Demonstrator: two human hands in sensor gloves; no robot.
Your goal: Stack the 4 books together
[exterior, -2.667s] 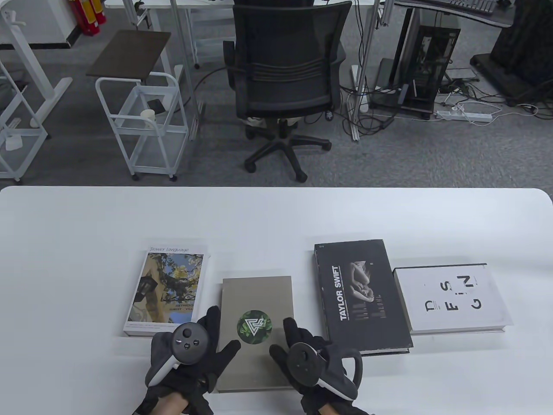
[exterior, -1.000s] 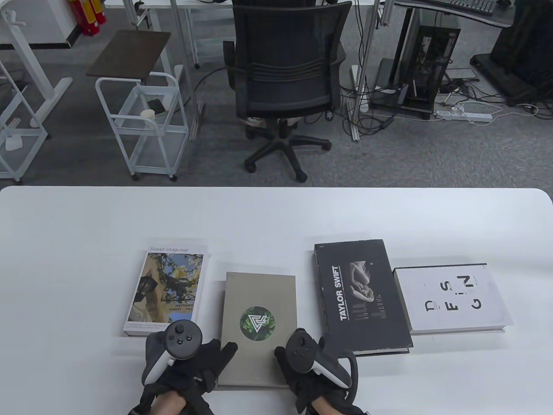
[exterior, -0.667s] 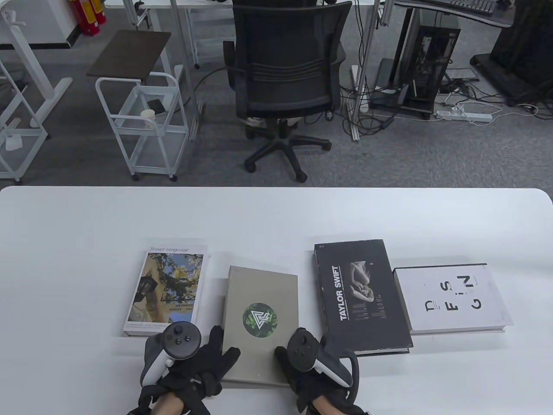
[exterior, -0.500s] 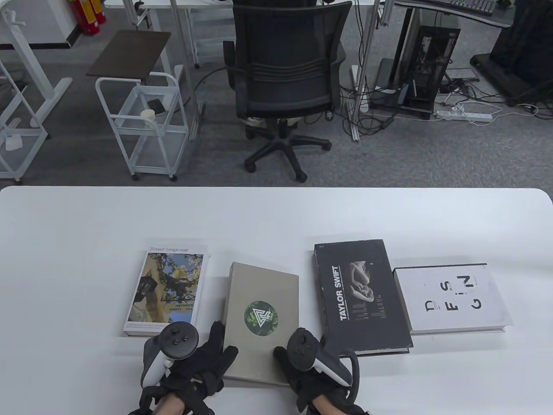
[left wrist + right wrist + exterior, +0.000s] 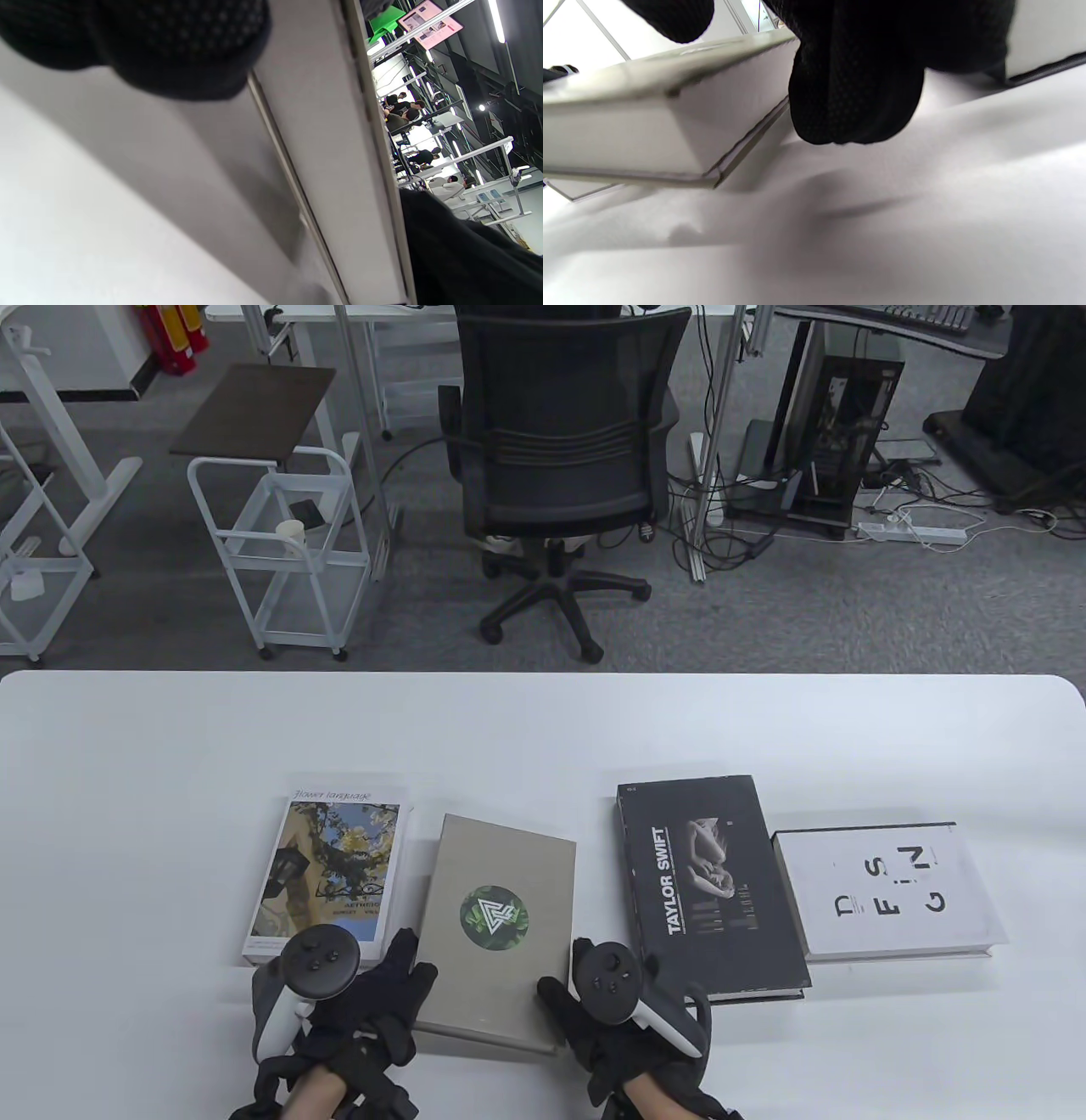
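Table view shows four books in a row on the white bench (image 5: pixel 543 729): the flower-language book (image 5: pixel 331 874) at nine o'clock, the grey book (image 5: pixel 496 929) with a green round emblem beside it, the black Taylor Swift book (image 5: pixel 708 886) toward three o'clock, and the white book (image 5: pixel 887 891) touching its right edge. The grey book sits skewed, its far end leaning left. The left hand (image 5: pixel 356 1001) grips its near-left corner, the right hand (image 5: pixel 615 1014) its near-right corner. Right wrist view adds what the overhead cannot: that corner of the grey book (image 5: pixel 670 123) is lifted off the bench (image 5: pixel 882 237), a shadow beneath it, with a gloved finger (image 5: pixel 857 84) against its side. Left wrist view shows only a fingertip (image 5: pixel 182 46) above the book's pale edge (image 5: pixel 322 140); how those fingers close there I cannot tell.
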